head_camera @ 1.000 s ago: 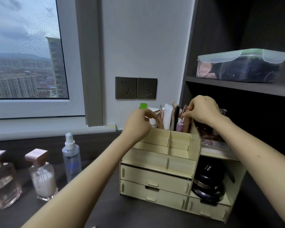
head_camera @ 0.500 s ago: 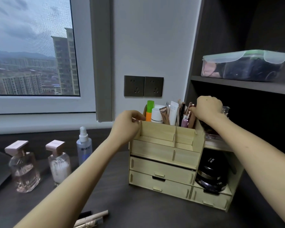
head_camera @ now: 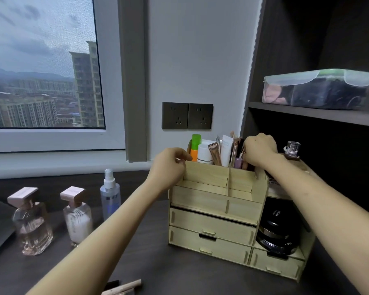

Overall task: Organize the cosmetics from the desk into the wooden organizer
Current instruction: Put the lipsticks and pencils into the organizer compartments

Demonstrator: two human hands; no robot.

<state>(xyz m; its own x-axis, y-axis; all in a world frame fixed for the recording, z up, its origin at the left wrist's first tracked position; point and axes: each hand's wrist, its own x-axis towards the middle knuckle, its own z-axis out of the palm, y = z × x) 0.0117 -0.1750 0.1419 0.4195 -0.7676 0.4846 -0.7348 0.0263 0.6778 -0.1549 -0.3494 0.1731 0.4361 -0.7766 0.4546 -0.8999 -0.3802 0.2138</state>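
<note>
plywood seeming light, stiff: gripping wooden organizer point(head_camera: 216, 204) at upper left wall with left hand point(head_camera: 168, 167), curling right hand point(head_camera: 259, 151) over rear cosmetics point(head_camera: 226, 150), hold unclear.

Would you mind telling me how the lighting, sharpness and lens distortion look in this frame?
Head view: soft overcast daylight from the window lights the wooden organizer evenly, without glare; head view, right: the shelf recess falls nearly black; head view, edges: the wide-angle lens tilts the window frame, and the perfume bottle at left looks soft.
</note>
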